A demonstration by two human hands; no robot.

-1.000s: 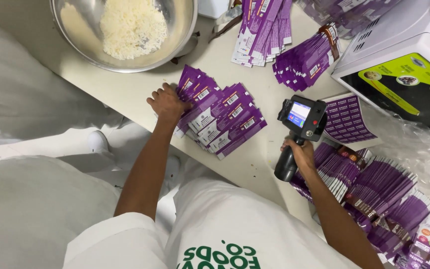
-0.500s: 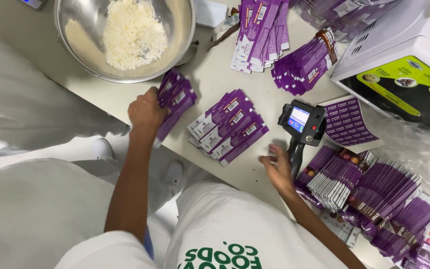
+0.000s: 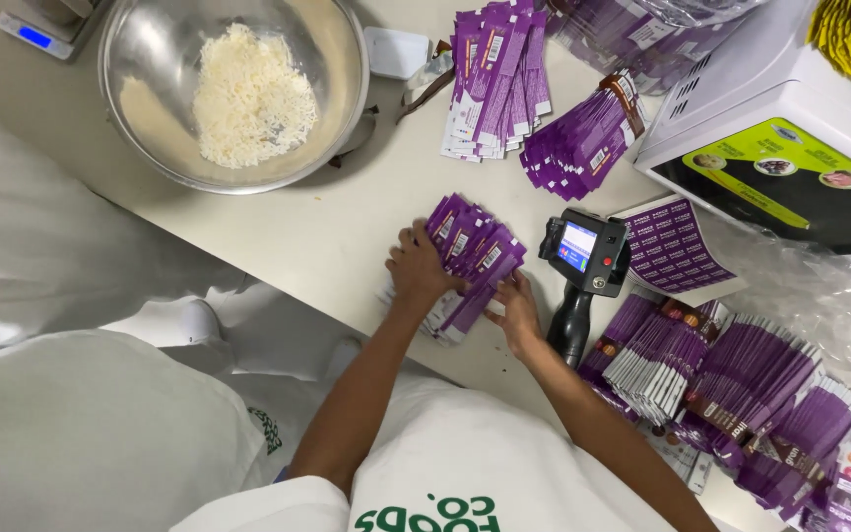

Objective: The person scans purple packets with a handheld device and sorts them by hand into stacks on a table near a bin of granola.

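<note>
Head view: my fingers are now gathering the fanned stack of flat purple sachets (image 3: 470, 258) from both sides, left hand (image 3: 418, 271) and right hand (image 3: 516, 313) clasping it on the pale bench (image 3: 317, 236); the black handheld printer (image 3: 581, 271), released a moment ago, is standing alongside.

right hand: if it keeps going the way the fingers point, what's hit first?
The right hand points up-left into the purple packets it already touches; past them, probably the left hand.
</note>
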